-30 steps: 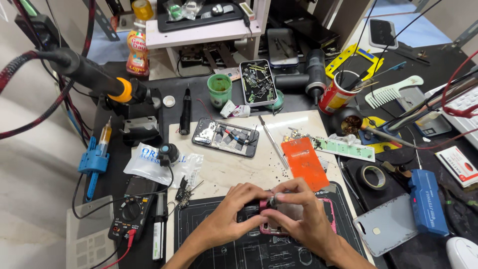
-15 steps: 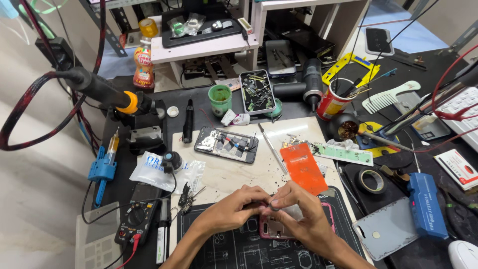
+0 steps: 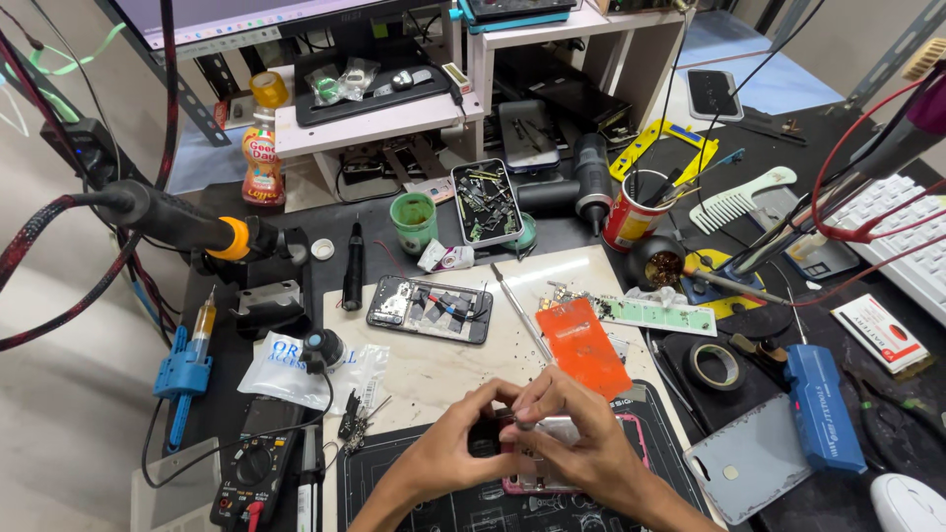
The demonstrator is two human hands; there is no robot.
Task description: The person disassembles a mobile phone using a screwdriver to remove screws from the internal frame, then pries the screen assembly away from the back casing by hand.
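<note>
Both hands meet over a pink-edged phone (image 3: 540,480) lying on a black work mat (image 3: 424,498) near the bench's front edge. My left hand (image 3: 455,455) pinches a small dark part at the phone's top left. My right hand (image 3: 581,438) is curled over the phone with its fingertips on a tiny piece at the top edge. Behind them on a pale board (image 3: 434,369) lies an opened phone (image 3: 430,308) showing its insides, beside an orange flat piece (image 3: 583,347) and a thin metal rod (image 3: 520,313).
A multimeter (image 3: 252,473), plastic bags and a blue syringe holder (image 3: 185,369) lie left. A green cup (image 3: 414,219), a tray of parts (image 3: 485,201) and a red tool can (image 3: 631,212) stand behind. A tape roll (image 3: 715,365), blue tool (image 3: 824,409) and grey phone cover (image 3: 749,461) sit right.
The view has tilted down and shifted a little. Both hands stay on the pink-edged phone, fingertips drawn closer together at its top edge.
</note>
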